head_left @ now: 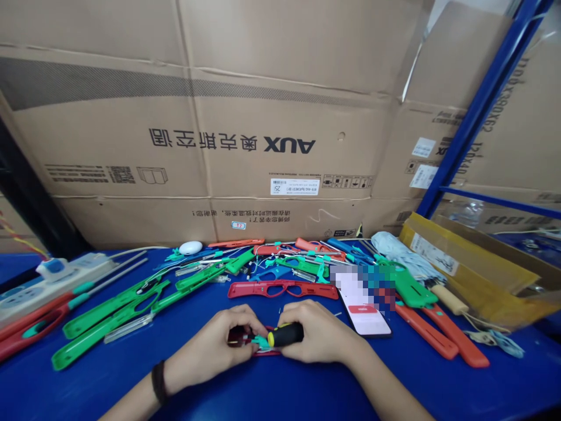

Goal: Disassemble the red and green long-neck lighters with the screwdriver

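My left hand (214, 339) is closed, fingers and thumb gripping a red lighter casing (272, 353) that lies low at the blue table's near side. A small teal trigger piece (260, 341) shows in the casing beside my left fingertips. Wrapped in my right hand (319, 332) is a screwdriver (288, 335) with a black handle and yellow end; its shaft cannot be seen. The yellow end sits close to the teal piece. Much of the casing is covered by both hands. Just beyond them lies a red half-shell (283, 289) with two finger holes.
Green lighter shells (109, 327) and clear tubes lie at left, near a white power strip (56, 286). Mixed lighter parts (302, 257) line the back. A lit phone (366, 313), orange shells (456, 336), an umbrella (407, 257) and an open yellow-taped box (495, 292) occupy the right.
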The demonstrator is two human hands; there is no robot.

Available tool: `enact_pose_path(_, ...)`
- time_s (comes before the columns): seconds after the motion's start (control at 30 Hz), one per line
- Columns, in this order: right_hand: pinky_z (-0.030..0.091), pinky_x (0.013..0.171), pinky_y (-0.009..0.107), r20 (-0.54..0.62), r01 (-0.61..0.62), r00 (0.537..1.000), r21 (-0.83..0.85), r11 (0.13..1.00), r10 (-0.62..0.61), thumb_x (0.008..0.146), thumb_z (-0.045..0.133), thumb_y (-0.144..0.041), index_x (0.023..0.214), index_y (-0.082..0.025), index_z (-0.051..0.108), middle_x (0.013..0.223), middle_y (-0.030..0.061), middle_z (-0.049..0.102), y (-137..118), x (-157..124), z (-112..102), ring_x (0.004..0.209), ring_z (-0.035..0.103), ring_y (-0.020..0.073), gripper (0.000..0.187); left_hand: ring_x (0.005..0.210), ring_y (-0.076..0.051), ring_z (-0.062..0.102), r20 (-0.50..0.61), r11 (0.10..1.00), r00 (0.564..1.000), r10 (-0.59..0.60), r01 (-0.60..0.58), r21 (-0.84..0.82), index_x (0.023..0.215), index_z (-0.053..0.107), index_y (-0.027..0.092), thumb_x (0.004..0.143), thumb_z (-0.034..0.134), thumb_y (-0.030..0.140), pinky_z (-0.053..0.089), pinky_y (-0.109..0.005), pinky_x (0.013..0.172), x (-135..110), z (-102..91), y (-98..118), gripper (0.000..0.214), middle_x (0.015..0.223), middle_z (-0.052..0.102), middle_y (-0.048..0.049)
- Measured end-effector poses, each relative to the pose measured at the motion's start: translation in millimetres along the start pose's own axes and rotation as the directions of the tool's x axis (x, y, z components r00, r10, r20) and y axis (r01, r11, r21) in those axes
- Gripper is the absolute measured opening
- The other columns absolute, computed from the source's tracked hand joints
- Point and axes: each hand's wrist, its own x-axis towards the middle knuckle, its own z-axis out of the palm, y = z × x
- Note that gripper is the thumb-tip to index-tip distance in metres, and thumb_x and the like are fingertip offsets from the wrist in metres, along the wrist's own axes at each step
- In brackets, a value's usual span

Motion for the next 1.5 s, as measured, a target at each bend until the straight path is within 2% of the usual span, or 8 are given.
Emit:
enact_pose_path(0.2, 0.035, 0.061, 0.02, -0.009, -0.008, 1.0, 0.075, 0.997, 0.008, 0.066, 0.064, -0.02, 0.076, -0.021, 0.063, 0.077, -0.0032, 0.062, 2.1, 0.0, 0.9, 0.068, 0.056, 0.0125, 0.011, 0.074, -0.012, 0.059, 0.002, 0.999, 0.999, 0.036, -0.036, -0.025, 0.089, 0.071, 0.022, 0.08, 0.058, 0.022, 0.049, -0.022, 0.067, -3.0, -0.7, -4.8, 0.016, 0.089, 0.06, -0.0015)
enact_pose_path(0.43, 0.036, 0.062, 0.02, -0.006, 0.0, 1.0, 0.111, 0.994, 0.0, 0.065, 0.065, -0.016, 0.079, -0.022, 0.064, 0.079, -0.0033, 0.063, -2.8, 1.1, 2.4, 0.072, 0.058, 0.0132, 0.015, 0.085, -0.015, 0.057, -0.023, 0.978, 0.984, 0.176, -0.172, 0.119, 0.085, 0.07, 0.022, 0.083, 0.051, 0.016, 0.048, -0.025, 0.075, -11.2, 0.2, -0.5, 0.02, 0.095, 0.058, -0.0037)
enact_pose_path(0.7, 0.036, 0.063, 0.021, -0.023, -0.031, 0.999, 0.088, 0.996, 0.034, 0.067, 0.063, -0.015, 0.078, -0.021, 0.064, 0.08, -0.0012, 0.065, -3.2, 0.7, 2.4, 0.071, 0.058, 0.0142, 0.013, 0.086, -0.015, 0.058, -0.041, 0.985, 0.987, 0.154, -0.15, 0.089, 0.091, 0.069, 0.022, 0.081, 0.057, 0.019, 0.049, -0.026, 0.077, -12.2, 0.9, 0.0, 0.016, 0.098, 0.058, -0.0041)
enact_pose_path(0.83, 0.03, 0.055, 0.02, -0.031, -0.084, 0.996, 0.142, 0.986, 0.089, 0.069, 0.065, -0.021, 0.069, -0.019, 0.06, 0.068, -0.0035, 0.058, -0.1, 1.7, 7.2, 0.062, 0.049, 0.0109, 0.006, 0.083, -0.014, 0.057, -0.03, 0.982, 0.987, 0.159, -0.155, 0.105, 0.088, 0.069, 0.021, 0.082, 0.056, 0.017, 0.049, -0.024, 0.073, -12.8, 1.9, 0.0, 0.016, 0.098, 0.055, -0.0044)
enact_pose_path(1.03, 0.021, 0.049, 0.02, 0.089, -0.272, 0.962, 0.275, 0.922, 0.257, 0.069, 0.068, -0.035, 0.059, -0.016, 0.051, 0.057, -0.0067, 0.035, 2.0, 8.8, 9.0, 0.056, 0.032, 0.0082, 0.028, 0.087, -0.016, 0.054, -0.028, 0.944, 0.967, 0.252, -0.24, 0.225, 0.087, 0.066, 0.021, 0.083, 0.052, 0.015, 0.047, -0.026, 0.077, -16.3, 4.7, -1.2, 0.016, 0.1, 0.053, -0.0058)
enact_pose_path(1.13, 0.023, 0.049, 0.02, 0.098, -0.25, 0.968, 0.326, 0.912, 0.23, 0.069, 0.068, -0.034, 0.059, -0.016, 0.051, 0.057, -0.0069, 0.036, 3.9, 8.9, 5.6, 0.056, 0.032, 0.0082, 0.027, 0.09, -0.016, 0.053, -0.01, 0.922, 0.958, 0.286, -0.272, 0.276, 0.087, 0.066, 0.02, 0.085, 0.051, 0.014, 0.047, -0.027, 0.08, -16.9, 4.4, -0.7, 0.016, 0.101, 0.053, -0.0065)
enact_pose_path(1.33, 0.029, 0.053, 0.02, -0.067, -0.148, 0.983, 0.277, 0.949, 0.173, 0.073, 0.067, -0.036, 0.068, -0.016, 0.059, 0.062, -0.0049, 0.05, 6.7, 2.3, -7.0, 0.059, 0.043, 0.01, 0.022, 0.086, -0.016, 0.055, -0.002, 0.893, 0.951, 0.31, -0.291, 0.344, 0.085, 0.067, 0.02, 0.087, 0.051, 0.017, 0.047, -0.026, 0.076, -16.3, 3.3, 1.8, 0.017, 0.098, 0.055, -0.0061)
enact_pose_path(1.5, 0.029, 0.051, 0.019, 0.014, -0.156, 0.987, 0.268, 0.951, 0.158, 0.07, 0.069, -0.035, 0.068, -0.016, 0.062, 0.059, -0.0056, 0.05, 11.1, -0.5, -9.1, 0.058, 0.045, 0.0096, 0.021, 0.085, -0.015, 0.055, -0.019, 0.863, 0.931, 0.364, -0.329, 0.383, 0.086, 0.067, 0.021, 0.088, 0.051, 0.017, 0.047, -0.026, 0.074, -16.5, 5.3, -2.0, 0.017, 0.096, 0.056, -0.0057)
